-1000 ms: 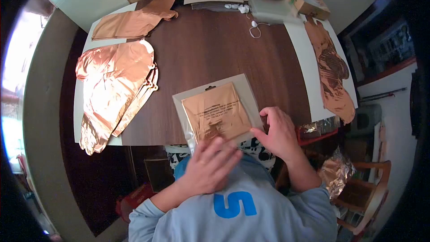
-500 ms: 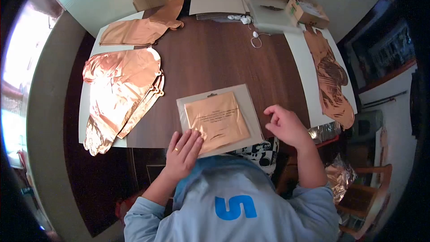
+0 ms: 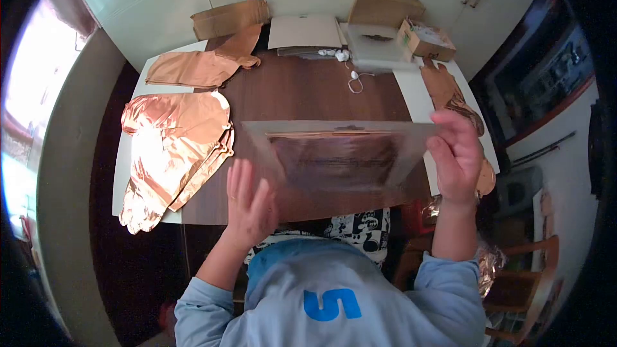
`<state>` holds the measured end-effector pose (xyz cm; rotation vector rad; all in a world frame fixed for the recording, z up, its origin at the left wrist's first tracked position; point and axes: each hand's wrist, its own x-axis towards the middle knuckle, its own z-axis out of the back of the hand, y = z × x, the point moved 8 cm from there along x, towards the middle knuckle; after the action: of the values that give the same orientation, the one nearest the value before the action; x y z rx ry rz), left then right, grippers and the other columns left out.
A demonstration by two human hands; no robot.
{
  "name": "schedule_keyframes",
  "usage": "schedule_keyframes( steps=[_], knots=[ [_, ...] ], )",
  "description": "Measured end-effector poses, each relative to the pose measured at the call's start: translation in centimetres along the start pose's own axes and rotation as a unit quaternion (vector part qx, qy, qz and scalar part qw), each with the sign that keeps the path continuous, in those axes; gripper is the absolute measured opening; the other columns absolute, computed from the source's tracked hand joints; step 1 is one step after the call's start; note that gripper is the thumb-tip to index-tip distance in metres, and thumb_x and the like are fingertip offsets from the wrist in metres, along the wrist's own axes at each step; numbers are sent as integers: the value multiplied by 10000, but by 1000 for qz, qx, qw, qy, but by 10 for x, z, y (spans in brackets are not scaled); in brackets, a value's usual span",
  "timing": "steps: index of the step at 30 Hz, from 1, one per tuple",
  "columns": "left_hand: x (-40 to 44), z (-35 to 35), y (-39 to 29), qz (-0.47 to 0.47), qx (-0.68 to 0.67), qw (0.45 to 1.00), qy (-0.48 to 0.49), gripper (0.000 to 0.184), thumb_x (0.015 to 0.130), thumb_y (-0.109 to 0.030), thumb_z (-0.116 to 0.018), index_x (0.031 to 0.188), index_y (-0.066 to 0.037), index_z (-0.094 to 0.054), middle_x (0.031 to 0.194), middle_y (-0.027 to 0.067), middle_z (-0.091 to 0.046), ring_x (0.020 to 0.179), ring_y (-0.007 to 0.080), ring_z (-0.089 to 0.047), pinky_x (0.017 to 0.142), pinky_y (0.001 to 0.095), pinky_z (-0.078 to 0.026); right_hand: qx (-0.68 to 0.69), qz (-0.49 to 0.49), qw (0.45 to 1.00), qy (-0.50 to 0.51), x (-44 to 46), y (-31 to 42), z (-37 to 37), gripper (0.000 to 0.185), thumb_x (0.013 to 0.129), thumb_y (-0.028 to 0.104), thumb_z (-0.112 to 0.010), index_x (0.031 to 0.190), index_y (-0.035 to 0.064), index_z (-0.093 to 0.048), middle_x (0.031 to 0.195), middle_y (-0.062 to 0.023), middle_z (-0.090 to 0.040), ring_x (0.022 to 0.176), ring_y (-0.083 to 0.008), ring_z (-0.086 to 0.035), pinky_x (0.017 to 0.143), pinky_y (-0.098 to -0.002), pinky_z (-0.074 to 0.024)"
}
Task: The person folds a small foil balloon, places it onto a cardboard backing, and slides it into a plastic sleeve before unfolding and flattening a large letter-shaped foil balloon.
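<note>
A clear plastic packet (image 3: pixel 340 160) with a folded copper-coloured foil sheet inside is lifted off the dark brown table (image 3: pixel 308 90). It stands tilted up and is blurred by motion; its printed text cannot be read. My right hand (image 3: pixel 458 157) pinches the packet at its upper right corner, thumb against fingers. Near the packet's lower left side is my left hand (image 3: pixel 249 209), fingers stretched and apart, slightly smeared. No grip by this hand shows, and whether it touches the packet's edge I cannot tell.
Shiny copper foil balloons (image 3: pixel 177 148) lie flat at the left, with another foil piece (image 3: pixel 199 65) behind. More foil (image 3: pixel 450 93) lies at the right. White earphones (image 3: pixel 355 83), a white flat case (image 3: pixel 303 32) and a cardboard box (image 3: pixel 425 40) are at the back. A wooden chair (image 3: pixel 524 283) stands right.
The packet has risen from the table and tipped upright. My right hand has moved right and up and taken its corner. My left hand has come off the packet's face and spread its fingers.
</note>
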<state>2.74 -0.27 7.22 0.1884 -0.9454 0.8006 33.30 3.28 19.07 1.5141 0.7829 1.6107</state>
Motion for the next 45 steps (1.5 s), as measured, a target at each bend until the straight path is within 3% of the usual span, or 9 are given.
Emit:
schedule_keyframes(
  steps=[6, 10, 19, 26, 29, 31, 37, 43, 45],
  knots=[
    [8, -35, 48, 263, -350, 895, 81, 981, 778, -65, -680, 1561, 36, -99, 1600, 262, -210, 1512, 316, -198, 1236, 432, -120, -131, 5, 988, 76, -24, -60, -17, 171, 939, 5, -631, 1107, 3, -603, 865, -47, -695, 773, -73, -635, 697, -228, -504],
    [9, -74, 55, 336, -456, 815, 124, 858, 885, -99, -680, 1549, 28, -151, 1549, 206, -347, 1465, 282, -293, 1202, 385, -215, -112, -57, 988, 92, -14, -60, -20, 140, 943, 24, -631, 1079, 4, -606, 859, -45, -689, 754, -66, -626, 665, -227, -498],
    [17, -83, 52, 331, -430, 836, 78, 556, 953, -47, -614, 1460, -21, -387, 1376, 148, -552, 1303, 227, -510, 1094, 357, -386, -139, -156, 966, 151, 19, -56, -9, 151, 908, 101, -693, 1028, 12, -671, 867, -63, -708, 812, -101, -669, 722, -271, -535],
    [46, -55, -26, 260, -421, 844, 208, 658, 938, -34, -631, 1524, -37, -331, 1315, 183, -594, 1231, 260, -582, 1021, 363, -474, -285, -159, 823, 464, -6, -28, -39, 239, 930, 257, -654, 959, 19, -641, 723, -146, -642, 654, -306, -643, 633, -373, -506],
    [10, -50, -36, 361, -488, 709, 359, 647, 919, -8, -663, 1500, -23, -380, 1255, 148, -628, 1120, 191, -623, 1004, 341, -486, -270, -234, 734, 578, -58, -48, -11, 226, 921, 246, -636, 921, 20, -624, 741, -169, -630, 717, -366, -642, 647, -443, -488],
    [-9, -35, -30, 275, -450, 768, 363, 572, 916, -29, -677, 1450, -32, -472, 1180, 131, -667, 1063, 195, -650, 955, 346, -514, -294, -294, 666, 619, -113, -73, 28, 175, 901, 197, -637, 949, 32, -671, 859, -187, -696, 798, -365, -688, 698, -469, -516],
    [-100, -10, 11, 501, -451, 678, 293, 432, 915, 16, -662, 1336, -1, -566, 1107, 107, -690, 979, 162, -666, 870, 308, -532, -598, -522, 508, 333, -252, -163, 263, 141, 787, 151, -676, 901, 87, -728, 957, -210, -702, 965, -390, -670, 857, -482, -526],
    [-101, 1, 17, 512, -454, 677, 270, 392, 938, -4, -645, 1323, 6, -571, 1061, 86, -703, 950, 141, -662, 841, 291, -537, -672, -386, 628, 72, -263, -243, 361, 263, 920, 212, -548, 1040, 44, -710, 1034, -208, -705, 941, -389, -681, 846, -500, -533],
    [-101, 1, 23, 514, -432, 693, 263, 388, 944, -15, -642, 1325, 4, -571, 1064, 81, -704, 936, 133, -663, 825, 283, -542, -733, -420, 511, 157, -288, -321, 399, 520, 854, 201, -664, 1291, -54, -540, 1350, -233, -554, 1292, -362, -500, 1099, -450, -387]
  ],
)
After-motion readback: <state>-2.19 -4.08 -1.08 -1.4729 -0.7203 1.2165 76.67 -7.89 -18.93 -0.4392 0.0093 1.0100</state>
